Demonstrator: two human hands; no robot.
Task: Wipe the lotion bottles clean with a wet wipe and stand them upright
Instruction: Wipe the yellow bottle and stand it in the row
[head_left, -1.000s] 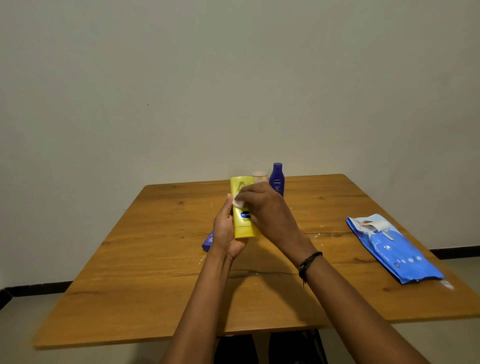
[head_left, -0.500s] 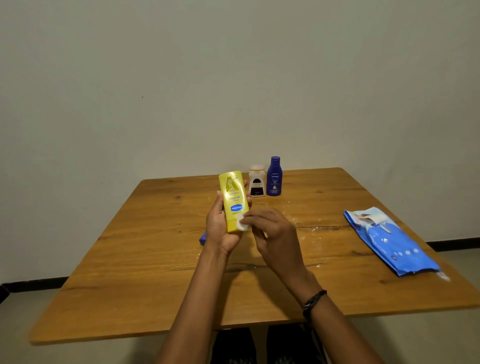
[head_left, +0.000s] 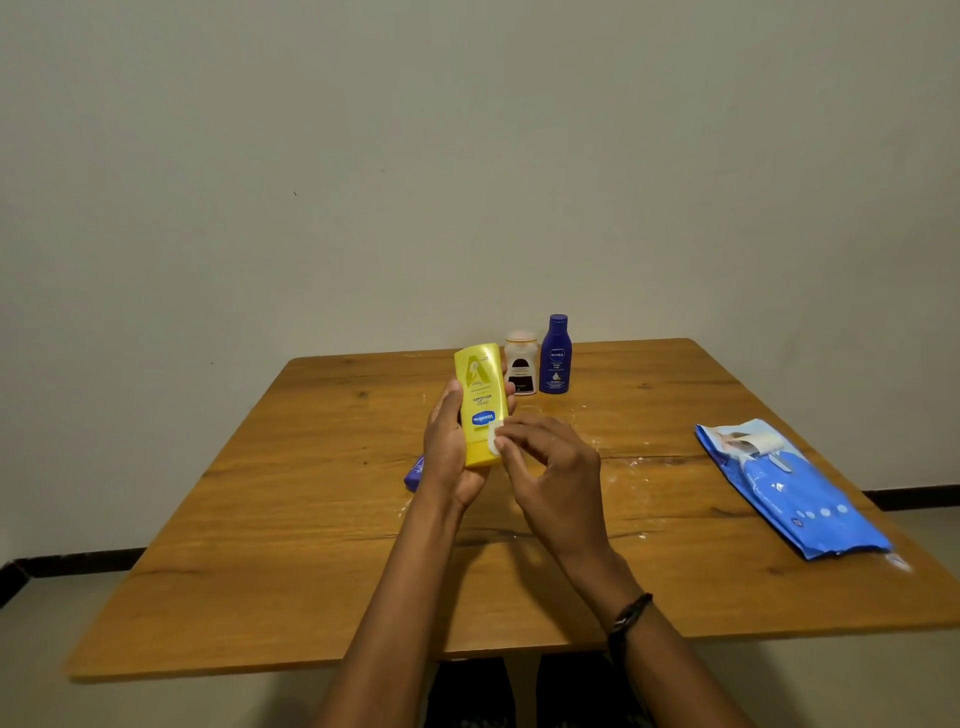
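My left hand (head_left: 451, 452) grips a yellow lotion bottle (head_left: 481, 400) above the table's middle, held upside down with its cap end low in my palm. My right hand (head_left: 550, 467) pinches a small white wet wipe (head_left: 494, 439) against the bottle's lower right side. Two more bottles stand upright at the table's far edge: a white bottle with a dark label (head_left: 521, 364) and a dark blue bottle (head_left: 556, 354). A purple-blue bottle (head_left: 414, 473) lies on the table, mostly hidden behind my left wrist.
A blue wet-wipe pack (head_left: 789, 491) lies on the right side of the wooden table (head_left: 260, 545), its flap peeled open. White smears and specks mark the wood around the centre crack. A plain wall stands behind the table.
My right hand slid the wipe from the top of the yellow bottle down to its lower part, uncovering the label. The white bottle at the back came into view.
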